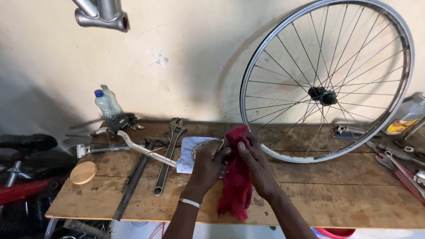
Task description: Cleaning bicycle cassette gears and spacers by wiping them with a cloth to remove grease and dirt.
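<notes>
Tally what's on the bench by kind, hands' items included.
Red rag: 1
Sprocket: 1
Wheel: 1
Bottle: 1
Adjustable wrench: 1
Wooden disc: 1
Paper: 1
Total: 7
Both hands, left and right, grip the rag and sprocket. Tools at the right edge are too cluttered to count.

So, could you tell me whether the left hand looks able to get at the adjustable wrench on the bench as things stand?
Probably yes, once it lets go. The left hand is gripping a toothed metal part and red rag together with the right hand. The adjustable wrench lies just to its left on the wooden workbench, uncovered.
</notes>
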